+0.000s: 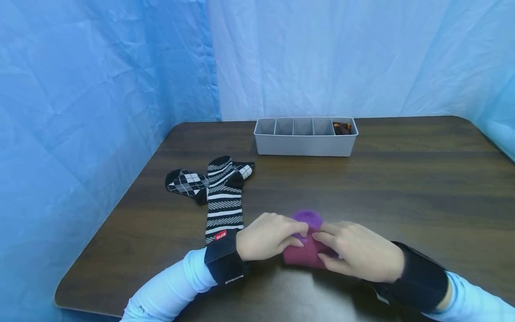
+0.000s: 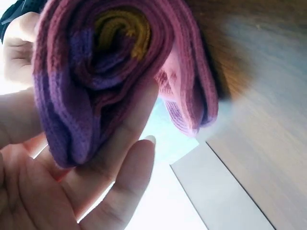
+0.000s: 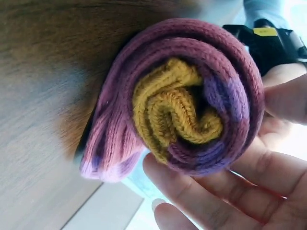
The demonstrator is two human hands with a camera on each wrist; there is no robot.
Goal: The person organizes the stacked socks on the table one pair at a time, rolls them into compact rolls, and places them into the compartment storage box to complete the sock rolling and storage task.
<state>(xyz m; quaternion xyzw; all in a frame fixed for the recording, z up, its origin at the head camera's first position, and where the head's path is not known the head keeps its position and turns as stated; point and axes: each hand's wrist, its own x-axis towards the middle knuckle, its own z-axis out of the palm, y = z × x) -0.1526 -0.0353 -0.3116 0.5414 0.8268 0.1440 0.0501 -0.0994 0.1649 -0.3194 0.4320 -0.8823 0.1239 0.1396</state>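
A maroon and purple sock, partly rolled up, lies low over the near middle of the table. My left hand holds the left end of the roll, fingers and thumb around it. From the other end my right hand grips the same roll. Mustard yellow shows at the core of the rolled sock in the right wrist view. In the left wrist view a loose flap of the sock extends from the roll. The head view shows its purple end beyond my fingertips.
Left of my hands lies a black and white striped sock across an argyle sock. A grey divided box stands at the back of the wooden table, a dark brown and orange rolled item in its rightmost compartment. Blue sheeting hangs behind.
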